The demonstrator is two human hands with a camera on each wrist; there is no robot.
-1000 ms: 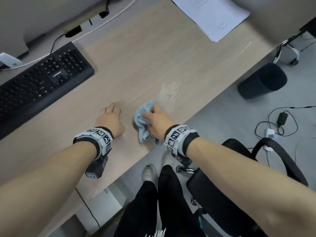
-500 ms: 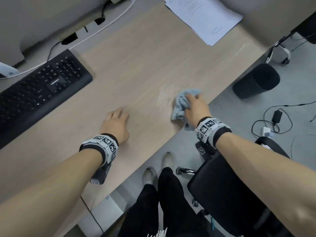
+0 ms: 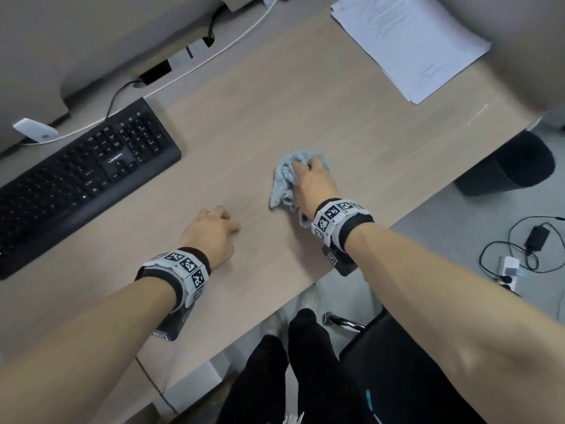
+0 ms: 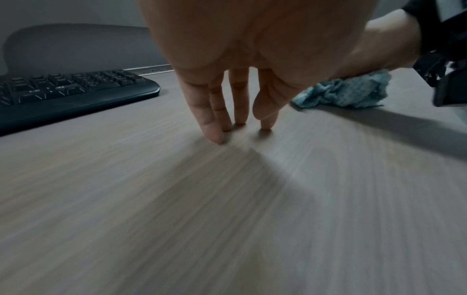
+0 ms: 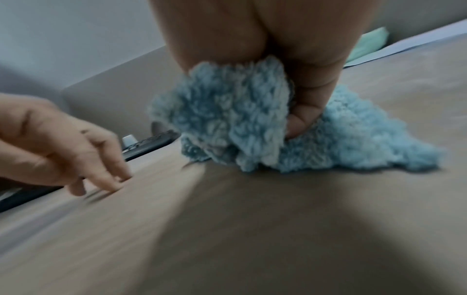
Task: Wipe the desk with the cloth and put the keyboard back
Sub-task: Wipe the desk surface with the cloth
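A crumpled light blue cloth [image 3: 284, 180] [image 5: 227, 123] [image 4: 343, 91] lies bunched on the wooden desk [image 3: 275, 96], and my right hand [image 3: 312, 182] grips it, with the thumb [image 5: 303, 119] curled into its folds. My left hand [image 3: 214, 231] [image 4: 235, 111] holds nothing and stands on the desk on its fingertips [image 4: 217, 137], left of the cloth and a little nearer me. The black keyboard [image 3: 73, 182] [image 4: 65, 89] lies pushed to the far left of the desk, turned at an angle.
A stack of white papers [image 3: 409, 44] lies at the desk's far right corner. A monitor base [image 3: 33, 96], white cable [image 3: 214, 55] and small white device [image 3: 35, 133] sit behind the keyboard. Below the desk edge are a black bin [image 3: 513, 166], floor cables [image 3: 519, 249] and a chair [image 3: 397, 362].
My right hand swept the cloth to the right along the desk, then back left and farther from me. The left hand stayed put; its fingers now look more bent.
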